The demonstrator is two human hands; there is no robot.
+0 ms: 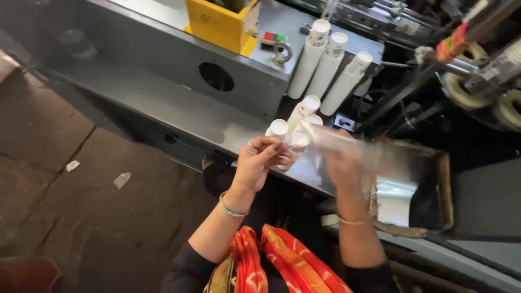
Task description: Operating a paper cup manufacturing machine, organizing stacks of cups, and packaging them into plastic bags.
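Hands meet just in front of the grey metal machine ledge (179,106). Left hand (260,163) has its fingers curled around the mouth of a clear, blurred plastic sleeve (347,144); right hand (344,165) grips the sleeve from beneath. White paper-cup stacks (325,62) lean against the ledge's far side, beside a yellow metal box (217,27).
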